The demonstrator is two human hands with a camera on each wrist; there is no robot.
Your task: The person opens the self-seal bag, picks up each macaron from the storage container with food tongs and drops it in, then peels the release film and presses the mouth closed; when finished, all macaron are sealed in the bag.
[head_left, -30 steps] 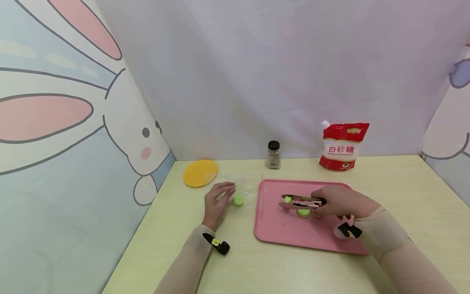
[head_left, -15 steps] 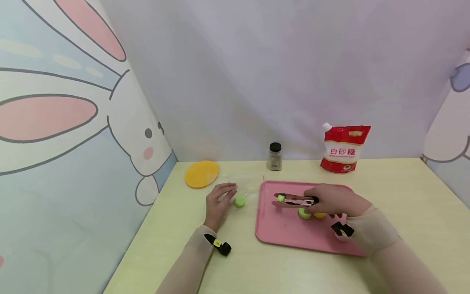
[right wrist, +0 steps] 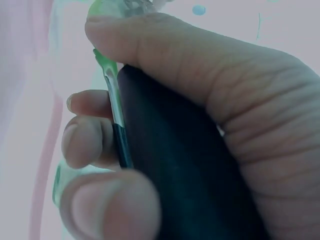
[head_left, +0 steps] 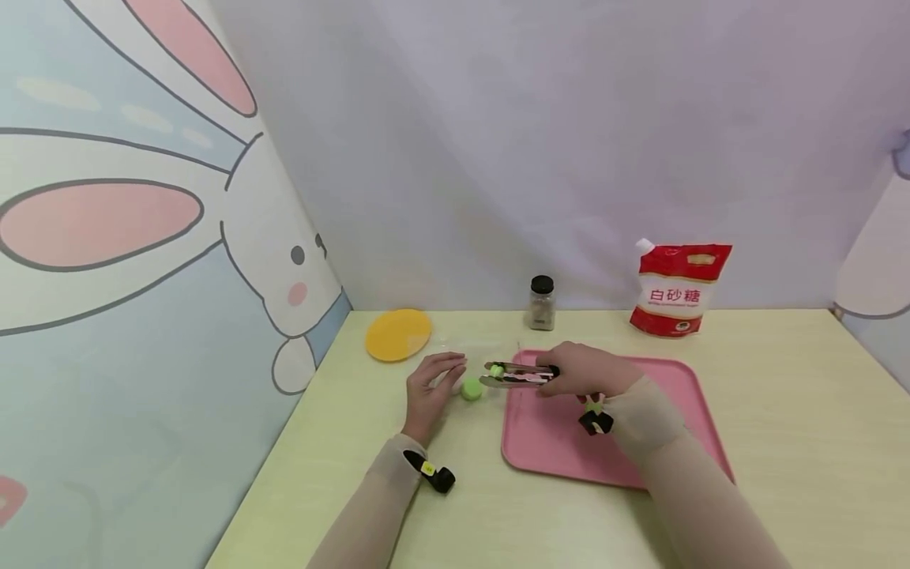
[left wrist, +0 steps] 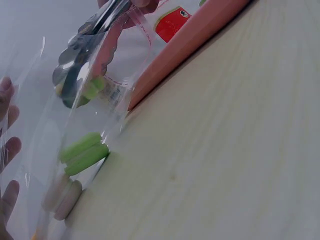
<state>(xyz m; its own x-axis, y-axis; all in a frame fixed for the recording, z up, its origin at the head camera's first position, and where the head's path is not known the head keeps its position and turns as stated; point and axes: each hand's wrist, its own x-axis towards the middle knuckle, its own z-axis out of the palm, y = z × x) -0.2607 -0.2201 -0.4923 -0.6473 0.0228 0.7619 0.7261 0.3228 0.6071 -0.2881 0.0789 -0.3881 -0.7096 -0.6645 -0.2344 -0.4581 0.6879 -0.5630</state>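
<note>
My left hand (head_left: 430, 395) pinches the edge of a clear plastic bag (left wrist: 37, 130) on the table, left of the pink tray (head_left: 547, 454). Inside the bag lie a green macaron (left wrist: 85, 153) and a pale one (left wrist: 62, 197). My right hand (head_left: 586, 370) grips metal tongs (head_left: 522, 376), reaching left over the tray's edge. Between the tong tips is another green macaron (head_left: 496, 371), close to the bag's opening and above the bagged ones. A green macaron (head_left: 593, 405) on the tray shows partly below my right hand, which hides others there.
Toward the back left lies a yellow plate (head_left: 398, 335). A small black-lidded jar (head_left: 542, 304) stands behind the tray, and a red and white sugar pouch (head_left: 678, 291) stands upright at the back right. A wall rises along the table's far edge.
My right hand has carried the tongs and green macaron left, from over the tray to beside the bag. My left hand stays in place. The head view has shifted slightly.
</note>
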